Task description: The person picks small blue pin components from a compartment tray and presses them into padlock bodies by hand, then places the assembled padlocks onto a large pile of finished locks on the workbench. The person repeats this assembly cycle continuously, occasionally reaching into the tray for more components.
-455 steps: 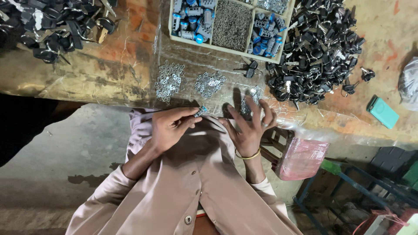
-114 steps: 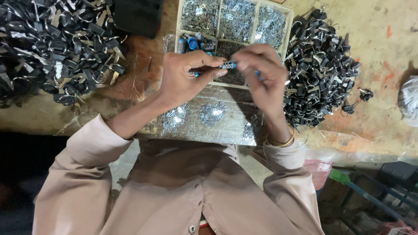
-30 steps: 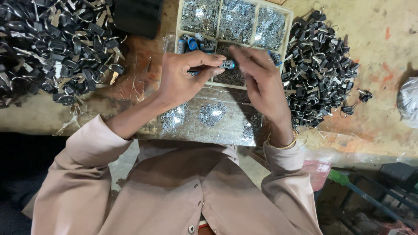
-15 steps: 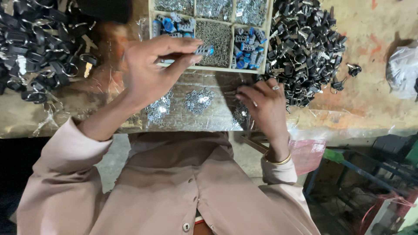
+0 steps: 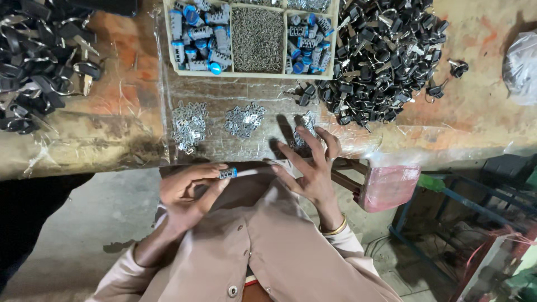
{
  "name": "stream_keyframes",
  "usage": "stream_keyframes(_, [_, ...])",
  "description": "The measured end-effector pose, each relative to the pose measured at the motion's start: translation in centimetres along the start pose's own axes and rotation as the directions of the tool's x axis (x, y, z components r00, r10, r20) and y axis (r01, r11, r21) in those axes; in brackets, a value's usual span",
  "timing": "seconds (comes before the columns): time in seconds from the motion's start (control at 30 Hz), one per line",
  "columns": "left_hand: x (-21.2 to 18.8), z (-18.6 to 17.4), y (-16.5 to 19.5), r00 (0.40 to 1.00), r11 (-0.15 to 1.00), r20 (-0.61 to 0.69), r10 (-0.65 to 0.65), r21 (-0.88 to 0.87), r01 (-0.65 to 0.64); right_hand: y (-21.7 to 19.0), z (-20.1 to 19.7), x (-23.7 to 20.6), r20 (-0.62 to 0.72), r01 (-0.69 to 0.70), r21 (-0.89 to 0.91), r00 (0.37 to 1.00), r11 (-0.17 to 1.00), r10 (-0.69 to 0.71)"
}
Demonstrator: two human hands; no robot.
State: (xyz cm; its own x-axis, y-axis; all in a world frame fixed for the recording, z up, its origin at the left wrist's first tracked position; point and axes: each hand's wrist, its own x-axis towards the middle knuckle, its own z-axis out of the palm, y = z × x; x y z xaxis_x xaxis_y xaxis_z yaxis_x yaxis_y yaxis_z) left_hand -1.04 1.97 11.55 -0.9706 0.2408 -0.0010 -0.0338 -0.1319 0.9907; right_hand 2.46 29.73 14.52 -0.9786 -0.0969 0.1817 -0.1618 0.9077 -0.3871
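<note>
Working at a worn counter [image 5: 112,140] wrapped in clear plastic, we sit with a small lock cylinder in hand, midway through what looks to us like a fitting job. Two large heaps of black-headed keys flank the work: one at the far left [image 5: 39,61], the bigger one at the right [image 5: 386,56]. Between them stands a cream divided tray [image 5: 251,74]; its left compartment holds grey cylinders with blue caps [image 5: 198,36], the middle one a bed of fine metal pins [image 5: 257,39], the right one more blue-capped cylinders [image 5: 307,42]. Just in front of the tray lie three small piles of bright metal pieces on the plastic: left [image 5: 189,124], middle [image 5: 244,119], and right [image 5: 305,127].

Our left hand [image 5: 187,193] sits low over the lap, near the counter's edge, fingers [image 5: 215,182] pinched around one grey cylinder with a blue cap [image 5: 228,173]. Our right hand [image 5: 310,168] is spread loose and holds nothing, its fingertips [image 5: 302,134] resting on the right-hand pile.

We judge the step in hand to be picking a metal piece for the held cylinder; the next move would call for pinching a single small piece cleanly out of the pile and bringing both hands together.
</note>
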Motion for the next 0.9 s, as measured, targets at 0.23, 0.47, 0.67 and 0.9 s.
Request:
stream_keyframes(0.23, [-1.4, 0.7, -2.0, 0.982, 0.980, -0.052, -0.183, 0.063, 0.187, -0.1, 1.3, -0.9, -0.032, -0.047, -0.007, 0.998, 0.999, 0.046])
stream_keyframes(0.47, [-1.0, 0.1, -2.7, 0.993, 0.988, -0.099, -0.070, 0.128, 0.083, -1.0, 1.3, -1.3, 0.063, 0.192, 0.126, 0.978, 0.973, -0.201])
stream_keyframes(0.67, [-0.8, -0.1, -3.5, 0.992, 0.988, -0.124, -0.014, 0.149, 0.033, -4.0, 3.0, 0.5, -0.037, -0.071, 0.431, 0.995, 0.899, 0.096])
stream_keyframes(0.9, [-0.8, -0.8, -4.3, 0.992, 0.993, -0.123, -0.012, 0.119, 0.027, -7.2, 4.9, 3.4, -0.092, 0.041, 0.435, 0.996, 0.899, -0.001])
